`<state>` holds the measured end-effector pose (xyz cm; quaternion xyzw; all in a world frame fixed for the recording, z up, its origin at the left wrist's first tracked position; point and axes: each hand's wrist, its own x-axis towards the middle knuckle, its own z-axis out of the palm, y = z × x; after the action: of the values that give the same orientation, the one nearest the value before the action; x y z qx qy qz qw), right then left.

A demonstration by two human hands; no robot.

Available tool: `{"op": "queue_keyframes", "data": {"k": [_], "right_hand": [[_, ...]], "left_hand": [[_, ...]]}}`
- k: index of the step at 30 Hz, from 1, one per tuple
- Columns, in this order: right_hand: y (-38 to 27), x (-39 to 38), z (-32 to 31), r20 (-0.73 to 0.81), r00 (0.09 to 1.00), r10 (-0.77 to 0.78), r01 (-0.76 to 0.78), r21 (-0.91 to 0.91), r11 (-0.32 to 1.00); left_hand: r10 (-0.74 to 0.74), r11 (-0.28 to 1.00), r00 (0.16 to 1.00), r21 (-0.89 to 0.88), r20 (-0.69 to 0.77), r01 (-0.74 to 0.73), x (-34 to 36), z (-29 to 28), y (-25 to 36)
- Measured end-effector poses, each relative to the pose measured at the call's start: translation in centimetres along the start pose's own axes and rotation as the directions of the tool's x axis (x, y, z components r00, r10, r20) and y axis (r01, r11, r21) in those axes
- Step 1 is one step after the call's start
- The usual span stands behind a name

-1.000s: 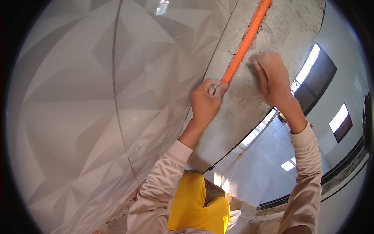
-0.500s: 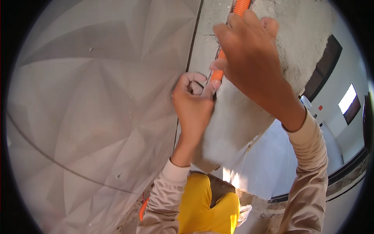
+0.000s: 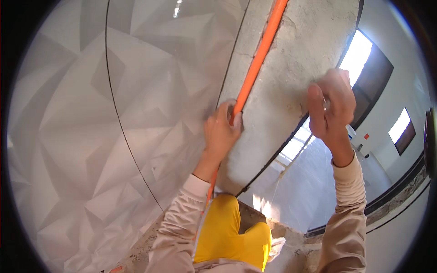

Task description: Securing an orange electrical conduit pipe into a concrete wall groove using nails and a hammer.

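Observation:
A long orange conduit [image 3: 260, 57] runs down a groove in the grey cement strip [image 3: 291, 59]. My left hand [image 3: 221, 132] is closed around it at the lower part of the strip, thumb on one side and fingers on the other. Below that hand, the conduit shows again as a thin orange length beside my left sleeve. Off to the right, my right hand [image 3: 334, 102] is raised away from the conduit. Its fingers are curled in and slightly blurred, so whether anything small sits between them is hidden.
Large grey tiles with a faceted pattern [image 3: 150, 104] cover the wall at left, crossed by dark joints. Right of the cement strip is an opening [image 3: 309, 177] onto a pale floor, with windows [image 3: 400, 129] beyond. My yellow trousers [image 3: 223, 236] show below, near rubble.
My right hand has let go of the conduit and swung right and down. The left hand sits slightly lower and to the left on it. The view has shifted, showing more straight conduit above.

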<state>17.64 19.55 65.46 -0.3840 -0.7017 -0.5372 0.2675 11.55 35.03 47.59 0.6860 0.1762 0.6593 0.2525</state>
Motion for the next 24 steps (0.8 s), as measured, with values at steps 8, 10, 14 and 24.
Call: {"op": "queue_keyframes", "data": {"k": [8, 10, 14, 24], "right_hand": [[-3.2, -6.9, -2.3, 0.153, 0.986, 0.065, -0.076, 0.066, 0.995], [-4.0, -9.4, -2.2, 0.219, 0.951, 0.219, -0.254, 0.145, 0.956], [-6.1, -14.2, -2.6, 0.29, 0.86, 0.42, -0.484, 0.199, 0.852], [-13.7, -27.0, -5.2, 0.476, 0.299, 0.827, -0.944, 0.022, 0.329]], "left_hand": [[-0.08, 0.925, 0.978, 0.379, 0.191, 0.002, 1.2, -0.8, 1.0], [-0.072, 0.91, 0.975, 0.415, 0.208, -0.021, 1.4, -0.5, 0.8], [-0.015, 0.944, 0.989, 0.329, 0.149, -0.035, 1.5, -1.1, 1.5], [-0.062, 0.953, 0.977, 0.302, 0.202, -0.002, 2.5, -0.8, 1.4]]}}
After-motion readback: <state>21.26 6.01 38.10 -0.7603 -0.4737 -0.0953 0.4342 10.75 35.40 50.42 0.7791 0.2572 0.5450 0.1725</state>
